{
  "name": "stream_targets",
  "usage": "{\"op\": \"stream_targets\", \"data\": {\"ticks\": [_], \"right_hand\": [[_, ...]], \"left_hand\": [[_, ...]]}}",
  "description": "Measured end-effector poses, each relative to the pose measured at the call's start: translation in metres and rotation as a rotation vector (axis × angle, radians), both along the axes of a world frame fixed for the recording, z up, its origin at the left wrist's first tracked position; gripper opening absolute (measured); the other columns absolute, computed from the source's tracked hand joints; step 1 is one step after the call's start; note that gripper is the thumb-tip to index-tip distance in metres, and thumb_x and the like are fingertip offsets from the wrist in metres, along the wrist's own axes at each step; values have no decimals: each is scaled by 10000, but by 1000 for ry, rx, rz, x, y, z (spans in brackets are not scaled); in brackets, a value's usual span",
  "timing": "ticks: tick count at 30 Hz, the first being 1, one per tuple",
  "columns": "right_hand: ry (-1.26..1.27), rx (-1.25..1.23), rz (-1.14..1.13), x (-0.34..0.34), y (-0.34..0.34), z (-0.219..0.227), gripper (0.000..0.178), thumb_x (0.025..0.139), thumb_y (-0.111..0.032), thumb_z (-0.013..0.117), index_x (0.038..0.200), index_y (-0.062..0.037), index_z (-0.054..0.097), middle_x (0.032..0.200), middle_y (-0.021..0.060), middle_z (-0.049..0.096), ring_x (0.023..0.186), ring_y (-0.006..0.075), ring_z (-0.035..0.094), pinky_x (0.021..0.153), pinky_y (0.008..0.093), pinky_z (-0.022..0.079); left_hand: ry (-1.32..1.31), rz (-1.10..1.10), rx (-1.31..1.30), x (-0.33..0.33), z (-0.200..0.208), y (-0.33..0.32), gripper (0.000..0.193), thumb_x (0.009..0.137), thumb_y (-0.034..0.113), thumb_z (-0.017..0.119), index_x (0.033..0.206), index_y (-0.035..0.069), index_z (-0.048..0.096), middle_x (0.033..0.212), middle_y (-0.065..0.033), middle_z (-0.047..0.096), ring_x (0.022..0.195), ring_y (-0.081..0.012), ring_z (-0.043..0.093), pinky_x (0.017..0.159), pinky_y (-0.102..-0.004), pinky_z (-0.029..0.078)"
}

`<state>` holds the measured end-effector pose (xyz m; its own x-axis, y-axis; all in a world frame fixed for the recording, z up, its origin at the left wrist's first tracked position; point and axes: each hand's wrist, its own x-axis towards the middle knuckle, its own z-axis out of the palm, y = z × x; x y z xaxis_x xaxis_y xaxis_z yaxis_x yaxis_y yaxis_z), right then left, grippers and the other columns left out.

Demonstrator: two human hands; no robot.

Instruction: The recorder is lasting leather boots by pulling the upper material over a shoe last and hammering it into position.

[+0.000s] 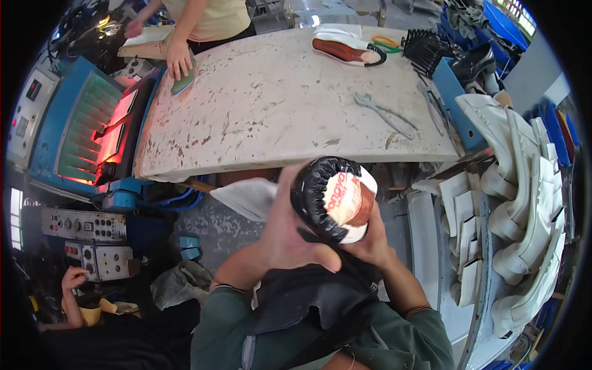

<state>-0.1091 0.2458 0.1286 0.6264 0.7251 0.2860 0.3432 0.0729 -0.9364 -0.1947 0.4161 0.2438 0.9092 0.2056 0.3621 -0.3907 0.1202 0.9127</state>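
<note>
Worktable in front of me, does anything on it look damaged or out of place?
Yes, the worktable looks worn: brownish marks scatter across its pale top, with many toward the left end. I can't tell whether they're stains or chipped coating. The pliers lie loose toward the right, but don't look odd.

Open room ran across the middle of the white worktable (265, 111); pliers (374, 105) lay toward its right, a brown-soled boot (342, 50) by its far edge, and a glowing heater (89, 126) blocked its left.
</note>
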Motion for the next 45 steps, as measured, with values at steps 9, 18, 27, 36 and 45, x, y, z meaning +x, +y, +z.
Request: {"op": "stream_targets", "data": {"ticks": [9,18,27,36,45], "right_hand": [[1118,462,912,22,17,-56,1028,687,-490,846,1445,53,412,1334,167,593,1229,260,585,1072,379,425],[563,200,391,18,-36,-18,779,891,-323,702,1497,24,354,1505,189,421,1358,282,467,1127,383,362],[-66,-124,-244,-37,-122,-30,754,873,-274,697,1474,-18,320,1477,271,405,1234,432,544,1037,452,458],[1143,489,-1139,-214,-259,-181,531,931,-270,661,1364,2,517,1348,143,582,1191,228,580,1013,391,475],[869,257,-2028,-332,-283,-212,507,946,-258,634,1370,-5,519,1352,141,582,1238,236,548,1046,399,447]], "left_hand": [[188,-77,120,50,27,47,658,783,229,857,1293,2,509,1194,-112,629,1074,-182,617,967,-328,484],[16,62,-317,77,-13,51,379,864,25,628,1237,-8,576,1099,-114,676,943,-181,660,843,-334,553],[563,92,-322,137,-92,-38,363,980,315,602,1165,3,599,989,-109,667,808,-210,672,721,-349,568],[920,-748,-355,124,-193,-226,652,951,324,687,1419,37,335,1275,-122,546,1130,-220,591,929,-378,514],[1332,-1907,-307,78,-244,-274,1013,897,812,273,1496,1,372,1506,-179,448,1389,-299,435,1118,-438,380]]}}
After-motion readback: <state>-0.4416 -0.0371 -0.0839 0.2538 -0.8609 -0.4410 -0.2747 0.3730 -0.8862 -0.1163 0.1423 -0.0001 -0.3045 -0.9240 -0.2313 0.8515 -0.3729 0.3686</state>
